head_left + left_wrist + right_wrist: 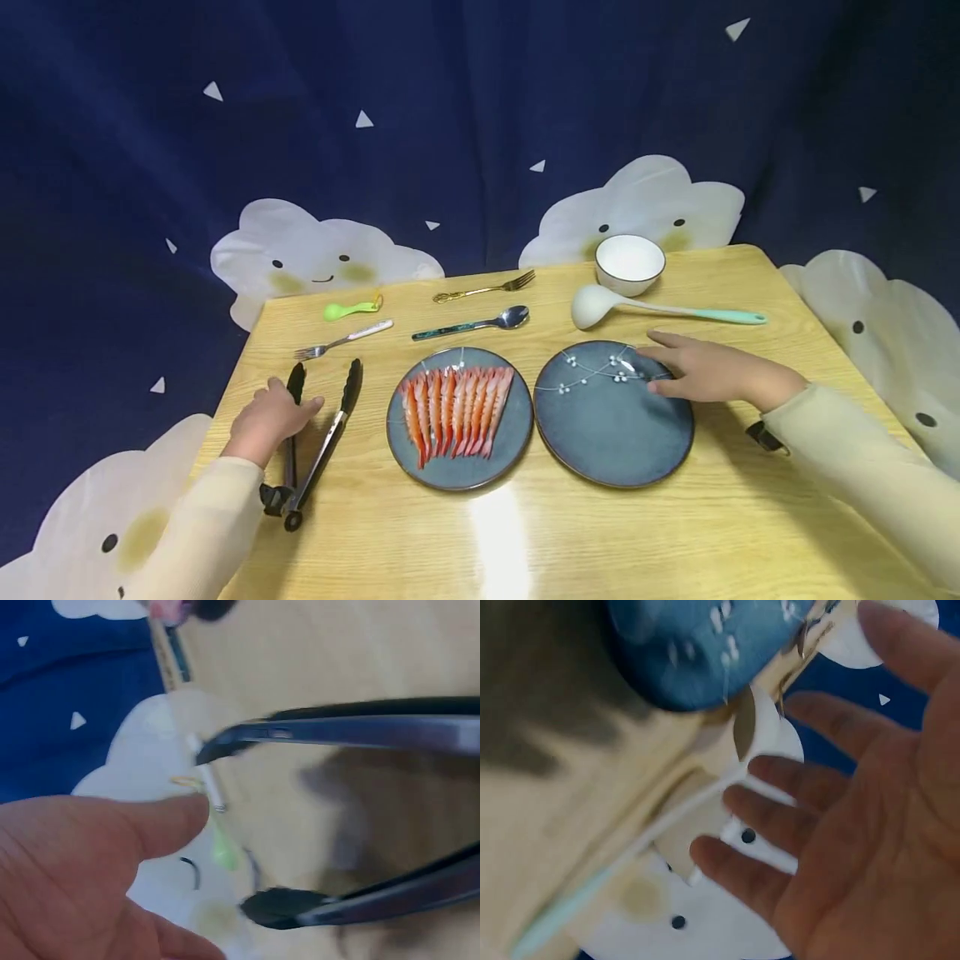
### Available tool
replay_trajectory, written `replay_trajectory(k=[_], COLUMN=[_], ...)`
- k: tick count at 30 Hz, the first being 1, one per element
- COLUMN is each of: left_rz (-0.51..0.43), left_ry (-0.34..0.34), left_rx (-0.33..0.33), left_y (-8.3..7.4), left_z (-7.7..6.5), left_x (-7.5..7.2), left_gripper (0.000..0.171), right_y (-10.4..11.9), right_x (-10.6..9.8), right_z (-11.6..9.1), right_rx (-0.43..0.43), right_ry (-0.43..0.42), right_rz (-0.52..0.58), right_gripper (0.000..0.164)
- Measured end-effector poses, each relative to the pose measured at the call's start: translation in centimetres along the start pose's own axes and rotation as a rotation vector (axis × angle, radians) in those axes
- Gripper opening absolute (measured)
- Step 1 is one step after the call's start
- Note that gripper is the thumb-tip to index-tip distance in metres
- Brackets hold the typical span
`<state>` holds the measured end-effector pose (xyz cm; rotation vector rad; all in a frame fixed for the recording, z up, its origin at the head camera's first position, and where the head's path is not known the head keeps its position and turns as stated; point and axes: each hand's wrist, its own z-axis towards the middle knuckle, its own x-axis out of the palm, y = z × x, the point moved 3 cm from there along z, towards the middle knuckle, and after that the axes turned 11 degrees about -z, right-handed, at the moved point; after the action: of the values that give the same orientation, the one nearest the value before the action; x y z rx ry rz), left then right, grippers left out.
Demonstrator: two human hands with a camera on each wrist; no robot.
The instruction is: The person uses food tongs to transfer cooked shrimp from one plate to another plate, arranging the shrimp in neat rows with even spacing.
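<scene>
My left hand [267,418] is over the black and silver tongs [327,446], which lie spread on the table at the left. In the left wrist view its thumb is straight and the tongs' arms [360,733] stand apart beyond it, with nothing gripped. Above the right rim of the bare blue-grey plate [611,442] hovers my right hand [705,371], its fingers extended and holding nothing. The right wrist view shows those fingers [742,877] spread. Left of that plate, a matching plate [465,477] carries a row of several shrimp [453,412].
Behind the plates lie a spoon [513,317], a gold fork [487,289], a white-handled fork [345,339] and a small green spoon [348,310]. A white ladle [592,307] with a mint handle rests before a white bowl [630,262]. A dark blue curtain [465,125] hangs behind the table.
</scene>
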<state>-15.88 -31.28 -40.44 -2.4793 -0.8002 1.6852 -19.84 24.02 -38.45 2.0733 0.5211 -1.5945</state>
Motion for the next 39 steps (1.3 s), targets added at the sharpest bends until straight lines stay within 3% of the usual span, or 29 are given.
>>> replay_trajectory(k=[2,7,10,14,19,23,26,28,32,36,39], left_rz=[-0.039,-0.095,-0.116,-0.122,-0.135,-0.189,-0.234,-0.248,-0.253,-0.237,-0.239], left_ry=[0.015,0.054,0.083,0.050,0.011,-0.021,-0.031,-0.033,-0.067,-0.108,-0.111], left_rx=[-0.037,-0.018,-0.009,-0.005,-0.019,-0.038,-0.008,0.028,0.131,0.252,0.329], left_y=[0.8,1.5,1.5,1.2,1.7,2.6,3.2,3.3,1.7,-1.6,-3.8], left_z=[-0.4,-0.6,-0.9,-1.5,-2.1,-2.3,-2.4,-2.6,-3.8,-5.6,-7.2], left_x=[0.9,2.7,3.2,3.6,4.1,4.8,5.2,5.1,4.6,4.2,4.5], left_gripper=[0.106,0.115,0.117,0.101,0.094,0.085,0.078,0.079,0.075,0.062,0.061], right_y=[-0.1,-1.1,-1.9,-2.6,-3.4,-3.5,-3.1,-2.8,-2.6,-2.7,-2.6], right_x=[0.7,2.4,3.8,5.6,7.7,8.9,9.5,9.7,9.6,9.4,9.5], right_z=[-0.4,-1.3,-1.4,-1.2,-1.4,-1.9,-2.2,-2.3,-2.2,-2.2,-2.2], right_rx=[0.037,0.103,0.123,0.166,0.231,0.278,0.245,0.204,0.170,0.183,0.189], right_ry=[-0.021,-0.102,-0.128,-0.141,-0.137,-0.049,0.047,0.090,0.104,0.078,0.072], right_rz=[0.008,0.033,0.107,0.266,0.545,0.834,0.991,1.036,1.048,1.021,1.029], right_gripper=[0.068,0.049,0.031,0.017,0.026,0.040,0.052,0.059,0.066,0.070,0.072])
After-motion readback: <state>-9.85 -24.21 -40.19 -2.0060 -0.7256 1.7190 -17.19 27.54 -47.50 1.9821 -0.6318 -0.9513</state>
